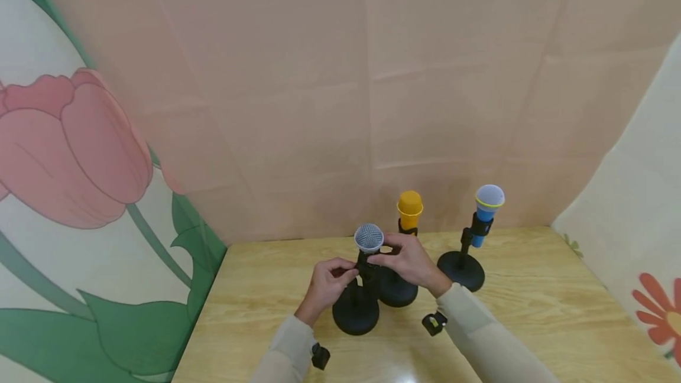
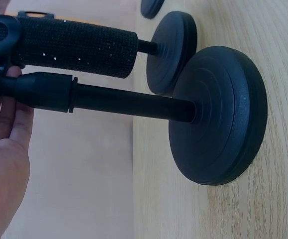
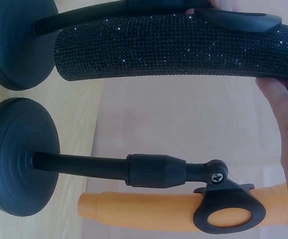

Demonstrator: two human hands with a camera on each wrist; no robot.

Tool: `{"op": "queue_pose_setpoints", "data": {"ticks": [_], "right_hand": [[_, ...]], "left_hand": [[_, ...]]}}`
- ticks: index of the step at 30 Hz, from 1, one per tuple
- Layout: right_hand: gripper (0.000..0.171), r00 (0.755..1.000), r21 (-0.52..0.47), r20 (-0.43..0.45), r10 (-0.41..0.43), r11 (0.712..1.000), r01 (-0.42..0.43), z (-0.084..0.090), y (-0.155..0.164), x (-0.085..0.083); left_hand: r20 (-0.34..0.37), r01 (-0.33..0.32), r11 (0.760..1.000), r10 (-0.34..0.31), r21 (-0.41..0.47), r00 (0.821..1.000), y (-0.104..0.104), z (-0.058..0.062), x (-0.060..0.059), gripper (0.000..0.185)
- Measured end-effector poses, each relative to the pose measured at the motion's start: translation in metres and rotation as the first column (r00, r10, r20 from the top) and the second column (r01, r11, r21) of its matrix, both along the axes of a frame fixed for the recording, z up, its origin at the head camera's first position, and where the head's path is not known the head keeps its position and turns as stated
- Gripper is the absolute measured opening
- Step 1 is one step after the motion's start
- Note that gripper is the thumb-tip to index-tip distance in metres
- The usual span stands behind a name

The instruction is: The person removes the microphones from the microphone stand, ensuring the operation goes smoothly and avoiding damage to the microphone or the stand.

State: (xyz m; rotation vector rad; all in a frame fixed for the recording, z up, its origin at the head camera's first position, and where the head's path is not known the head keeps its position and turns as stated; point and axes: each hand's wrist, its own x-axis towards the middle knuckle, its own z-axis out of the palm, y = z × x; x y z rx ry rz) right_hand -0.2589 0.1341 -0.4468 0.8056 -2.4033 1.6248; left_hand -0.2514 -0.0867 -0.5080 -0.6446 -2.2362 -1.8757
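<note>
A light wooden table [image 1: 532,312] carries an orange microphone [image 1: 409,210] clipped in a black round-based stand [image 1: 398,292] at about twelve o'clock, and a blue microphone with a pale grey head [image 1: 486,205] on its own black stand [image 1: 461,269] at two o'clock. A creased pink backdrop [image 1: 340,75] hangs behind, with a painted tulip panel [image 1: 74,146] at nine o'clock and a cream flowered panel [image 1: 638,241] at three o'clock

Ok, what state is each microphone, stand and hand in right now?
Black glittery microphone with silver mesh head: upright in front stand's clip, held.
Orange microphone: clipped, upright.
Blue microphone: clipped, tilted.
Left hand: holding front stand's joint.
Right hand: holding black microphone.
</note>
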Motion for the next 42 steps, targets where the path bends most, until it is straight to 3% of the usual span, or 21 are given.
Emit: {"op": "queue_pose_setpoints", "data": {"ticks": [5, 12, 30, 42], "right_hand": [[0.034, 1.000, -0.005, 0.026, 0.017, 1.000, -0.017, 0.002, 0.001, 0.000], [0.030, 0.999, -0.021, 0.048, 0.017, 1.000, -0.016, 0.004, 0.000, 0.001], [0.030, 1.000, -0.005, -0.021, -0.015, 1.000, 0.015, 0.013, -0.002, -0.001], [0.030, 1.000, -0.010, 0.001, -0.009, 1.000, 0.009, 0.021, -0.001, 0.001]], "left_hand": [[0.005, -0.013, 1.000, 0.013, -0.023, 1.000, 0.002, 0.003, 0.002, 0.008], [0.040, 0.007, 1.000, -0.006, -0.027, 0.999, 0.002, 0.032, 0.019, 0.008], [0.038, -0.009, 1.000, 0.009, -0.015, 0.999, 0.003, 0.032, 0.022, 0.008], [0.032, -0.012, 1.000, 0.012, -0.008, 0.999, 0.005, 0.030, 0.022, 0.008]]}}
